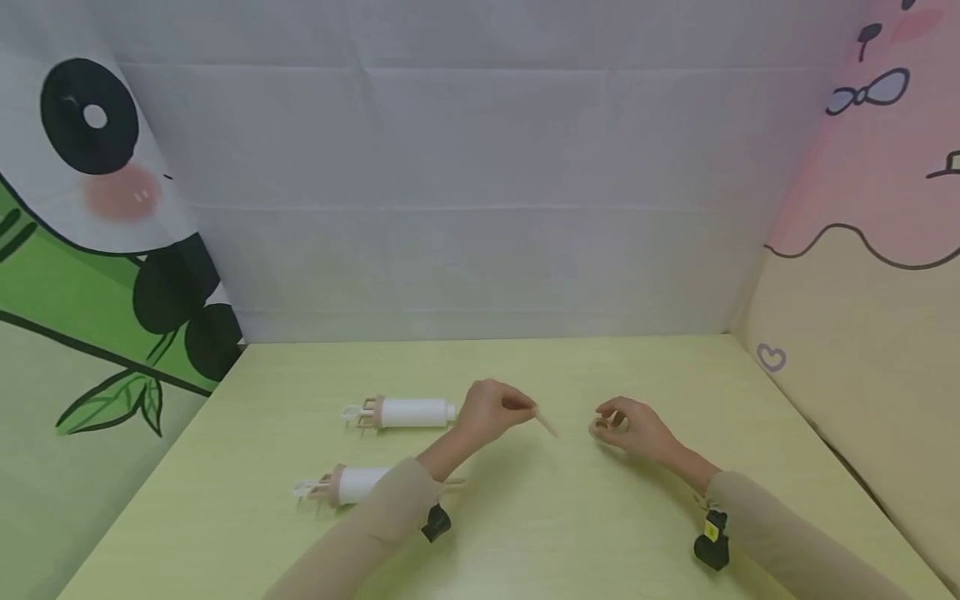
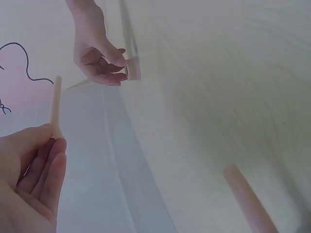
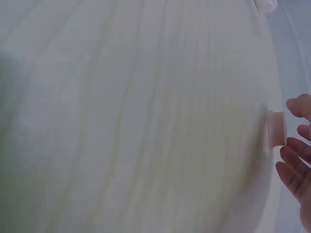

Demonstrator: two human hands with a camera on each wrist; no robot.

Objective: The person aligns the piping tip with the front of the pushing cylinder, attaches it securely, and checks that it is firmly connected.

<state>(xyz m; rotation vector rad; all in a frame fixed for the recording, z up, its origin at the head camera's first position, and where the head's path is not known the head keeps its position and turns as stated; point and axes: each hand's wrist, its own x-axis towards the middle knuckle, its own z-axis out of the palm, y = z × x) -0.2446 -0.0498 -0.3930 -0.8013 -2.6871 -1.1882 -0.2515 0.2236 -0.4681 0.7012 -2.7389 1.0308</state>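
Observation:
My left hand pinches the wider end of a thin beige tapered nozzle between thumb and fingertips, above the table. To its right, my right hand holds a short beige ring at its fingertips, with the fingers curled. The ring has a flared rim in the right wrist view. Left of the left hand lies a white syringe-like tube with a beige collar and a pale plunger handle. A second white tube lies nearer, partly hidden by the left sleeve; a beige tip shows beyond the sleeve.
Both tubes rest on the pale yellow table. A white cloth wall stands at the back. Printed cartoon panels flank the table, a green and white one on the left and a pink and cream one on the right.

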